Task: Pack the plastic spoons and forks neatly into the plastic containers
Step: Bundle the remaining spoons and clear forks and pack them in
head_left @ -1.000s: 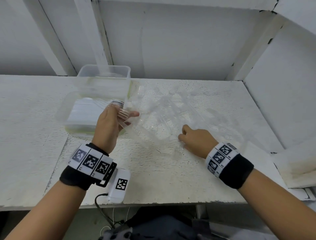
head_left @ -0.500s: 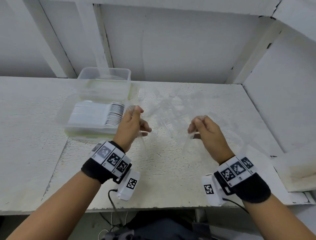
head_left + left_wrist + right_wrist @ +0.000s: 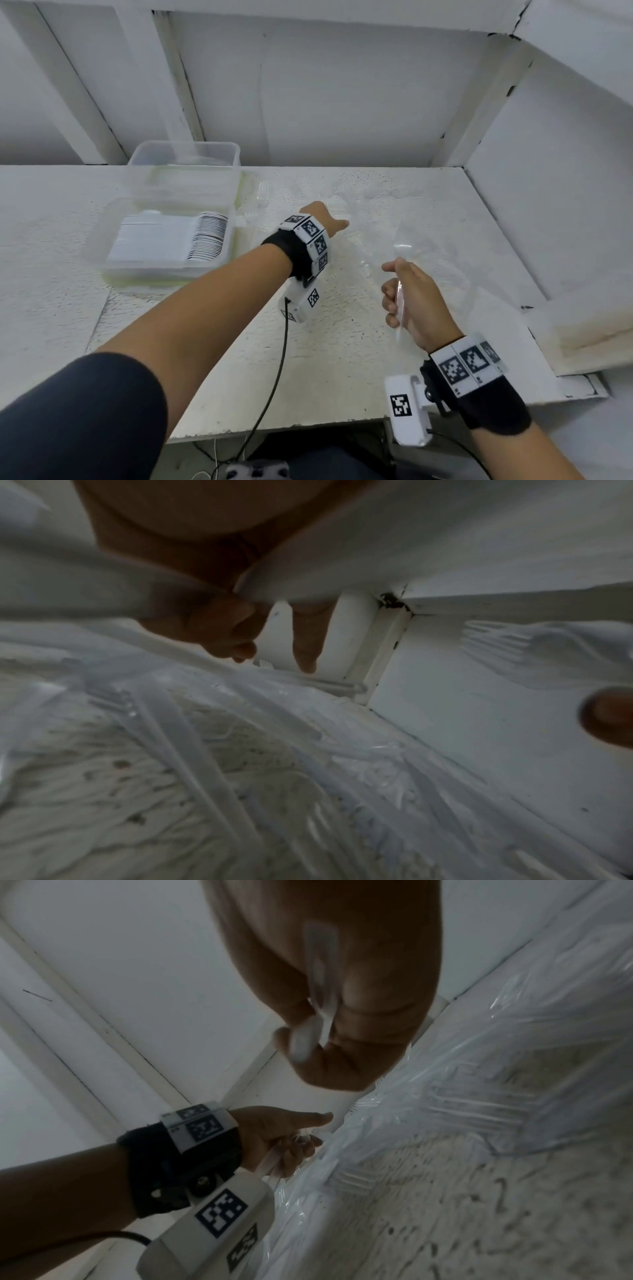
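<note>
Forks (image 3: 404, 222) of clear plastic lie on our bench (image 3: 342, 359); our left hand (image 3: 281, 1137) holds some, our right hand (image 3: 411, 298) grasps one.

no readable text, only black-and-white coded markers on wristbands (image 3: 311, 236)

Left hand (image 3: 323, 219): fingers hidden behind its wrist band in the head view.
Loose cutlery (image 3: 212, 750): blurred; spoons and forks hard to separate.
Right hand's cutlery (image 3: 316, 993): smeared, type unclear.
</note>
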`<action>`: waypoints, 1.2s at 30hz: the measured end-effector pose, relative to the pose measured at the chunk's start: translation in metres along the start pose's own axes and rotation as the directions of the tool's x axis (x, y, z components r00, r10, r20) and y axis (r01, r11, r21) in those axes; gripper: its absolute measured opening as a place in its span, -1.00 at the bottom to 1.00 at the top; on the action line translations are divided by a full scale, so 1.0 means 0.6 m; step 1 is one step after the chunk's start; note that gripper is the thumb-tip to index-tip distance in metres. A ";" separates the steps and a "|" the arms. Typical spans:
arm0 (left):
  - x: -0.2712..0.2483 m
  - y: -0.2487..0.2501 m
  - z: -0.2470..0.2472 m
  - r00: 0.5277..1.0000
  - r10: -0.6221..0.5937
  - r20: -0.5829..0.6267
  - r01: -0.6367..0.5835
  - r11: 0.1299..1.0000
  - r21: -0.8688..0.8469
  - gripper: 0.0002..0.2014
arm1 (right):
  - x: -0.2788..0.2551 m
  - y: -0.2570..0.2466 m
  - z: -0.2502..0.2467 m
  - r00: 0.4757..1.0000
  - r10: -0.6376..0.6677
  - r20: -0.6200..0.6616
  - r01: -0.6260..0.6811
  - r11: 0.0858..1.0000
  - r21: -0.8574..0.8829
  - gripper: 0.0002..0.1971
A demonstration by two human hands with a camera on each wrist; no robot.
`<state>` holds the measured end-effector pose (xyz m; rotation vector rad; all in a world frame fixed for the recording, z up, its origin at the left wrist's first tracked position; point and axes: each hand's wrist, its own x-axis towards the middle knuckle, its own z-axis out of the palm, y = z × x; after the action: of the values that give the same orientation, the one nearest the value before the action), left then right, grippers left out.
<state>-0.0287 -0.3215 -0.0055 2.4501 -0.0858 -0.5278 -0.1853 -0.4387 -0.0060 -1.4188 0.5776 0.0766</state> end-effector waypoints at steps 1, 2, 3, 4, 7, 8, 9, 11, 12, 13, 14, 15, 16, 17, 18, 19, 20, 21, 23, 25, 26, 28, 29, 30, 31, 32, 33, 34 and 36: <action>0.004 -0.002 0.001 1.000 -0.012 0.014 0.012 0.999 0.036 -0.67 | 0.000 0.003 -0.002 1.000 0.013 -0.004 -0.013 1.000 -0.006 -0.79; 0.006 -0.005 0.002 1.000 -0.022 0.020 0.021 0.998 0.065 -0.69 | 0.001 0.006 -0.003 1.000 0.027 -0.007 -0.027 0.999 -0.018 -0.81; 0.009 -0.009 0.003 0.999 -0.035 0.018 0.033 0.996 0.080 -0.69 | 0.002 0.008 -0.005 0.999 0.041 -0.011 -0.041 0.998 -0.037 -0.83; 0.012 -0.013 0.003 0.999 -0.044 0.018 0.042 0.995 0.089 -0.66 | 0.004 0.009 -0.006 0.998 0.053 -0.014 -0.054 0.997 -0.059 -0.85; 0.007 -0.021 -0.007 0.998 -0.056 0.040 0.056 0.998 0.006 -0.68 | 0.007 0.007 -0.007 0.998 0.052 0.022 -0.049 0.993 -0.104 -0.82; 0.000 -0.023 -0.013 0.997 -0.060 0.049 0.062 0.998 -0.034 -0.69 | 0.007 0.004 -0.006 0.998 0.037 0.041 -0.032 0.992 -0.122 -0.81; -0.009 -0.026 -0.020 0.996 -0.065 0.061 0.069 0.995 -0.071 -0.70 | 0.007 -0.001 -0.003 0.998 0.022 0.060 -0.013 0.990 -0.139 -0.81; -0.031 -0.037 -0.033 0.991 -0.093 0.095 0.107 0.983 -0.152 -0.75 | 0.010 -0.017 0.003 0.996 -0.003 0.090 0.020 0.983 -0.183 -0.81; -0.042 -0.045 -0.040 0.987 -0.114 0.112 0.135 0.969 -0.207 -0.78 | 0.015 -0.025 0.007 0.995 -0.019 0.101 0.041 0.976 -0.216 -0.81; -0.053 -0.055 -0.047 0.981 -0.138 0.135 0.171 0.948 -0.270 -0.80 | 0.023 -0.034 0.011 0.993 -0.040 0.112 0.068 0.964 -0.258 -0.82; -0.064 -0.066 -0.053 0.974 -0.159 0.163 0.206 0.919 -0.336 -0.79 | 0.033 -0.044 0.017 0.990 -0.062 0.123 0.097 0.947 -0.307 -0.81; -0.074 -0.079 -0.059 0.967 -0.167 0.191 0.233 0.884 -0.405 -0.78 | 0.045 -0.052 0.024 0.988 -0.082 0.132 0.125 0.924 -0.360 -0.81; -0.083 -0.091 -0.064 0.964 -0.164 0.209 0.246 0.846 -0.473 -0.78 | 0.059 -0.060 0.031 0.985 -0.098 0.141 0.149 0.896 -0.419 -0.81; -0.092 -0.102 -0.068 0.964 -0.158 0.214 0.251 0.811 -0.529 -0.80 | 0.074 -0.067 0.041 0.982 -0.106 0.155 0.169 0.859 -0.482 -0.82; -0.102 -0.112 -0.072 0.966 -0.155 0.207 0.248 0.785 -0.568 -0.83 | 0.089 -0.072 0.053 0.979 -0.109 0.173 0.188 0.815 -0.548 -0.84; -0.112 -0.122 -0.076 0.969 -0.155 0.191 0.240 0.772 -0.589 -0.86 | 0.105 -0.075 0.066 0.975 -0.107 0.194 0.206 0.762 -0.614 -0.85; -0.121 -0.130 -0.078 0.973 -0.153 0.170 0.225 0.768 -0.600 -0.89 | 0.121 -0.078 0.081 0.971 -0.102 0.214 0.223 0.699 -0.679 -0.82; -0.129 -0.138 -0.079 0.978 -0.145 0.150 0.207 0.765 -0.610 -0.90 | 0.136 -0.079 0.097 0.970 -0.091 0.226 0.232 0.629 -0.742 -0.74; -0.143 -0.149 -0.080 0.986 -0.127 0.112 0.169 0.747 -0.643 -0.92 | 0.160 -0.080 0.129 0.973 -0.068 0.221 0.225 0.493 -0.841 -0.60; -0.153 -0.157 -0.078 0.989 -0.128 0.071 0.141 0.712 -0.687 -0.93 | 0.172 -0.082 0.157 0.976 -0.064 0.208 0.216 0.394 -0.893 -0.60; -0.157 -0.159 -0.077 0.990 -0.129 0.054 0.129 0.695 -0.707 -0.92 | 0.175 -0.081 0.167 0.974 -0.064 0.216 0.225 0.342 -0.913 -0.61; -0.163 -0.165 -0.074 0.992 -0.123 0.027 0.105 0.680 -0.725 -0.91 | 0.179 -0.077 0.184 0.968 -0.051 0.246 0.251 0.230 -0.940 -0.64; -0.165 -0.168 -0.072 0.993 -0.120 0.015 0.094 0.680 -0.727 -0.91 | 0.180 -0.074 0.190 0.967 -0.048 0.250 0.255 0.191 -0.948 -0.68; -0.168 -0.170 -0.071 0.993 -0.121 0.005 0.086 0.680 -0.728 -0.91 | 0.182 -0.070 0.193 0.968 -0.056 0.246 0.252 0.169 -0.953 -0.70; -0.169 -0.173 -0.070 0.992 -0.124 -0.002 0.083 0.676 -0.732 -0.91 | 0.183 -0.067 0.194 0.971 -0.066 0.231 0.239 0.161 -0.958 -0.67; -0.171 -0.176 -0.069 0.992 -0.128 -0.008 0.081 0.671 -0.737 -0.91 | 0.184 -0.065 0.195 0.974 -0.076 0.215 0.224 0.152 -0.963 -0.64; -0.172 -0.178 -0.068 0.991 -0.131 -0.011 0.079 0.664 -0.744 -0.91 | 0.183 -0.065 0.194 0.977 -0.079 0.199 0.209 0.142 -0.968 -0.63; -0.173 -0.181 -0.067 0.991 -0.133 -0.014 0.078 0.657 -0.750 -0.90 | 0.181 -0.065 0.192 0.978 -0.081 0.192 0.201 0.126 -0.971 -0.64; -0.174 -0.184 -0.067 0.990 -0.142 -0.021 0.077 0.646 -0.760 -0.89 | 0.176 -0.065 0.183 0.979 -0.078 0.188 0.196 0.102 -0.975 -0.65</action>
<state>-0.1160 -0.1909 -0.0048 1.6332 0.2765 -0.4011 -0.0428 -0.3720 -0.0110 -2.8487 0.2316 0.4706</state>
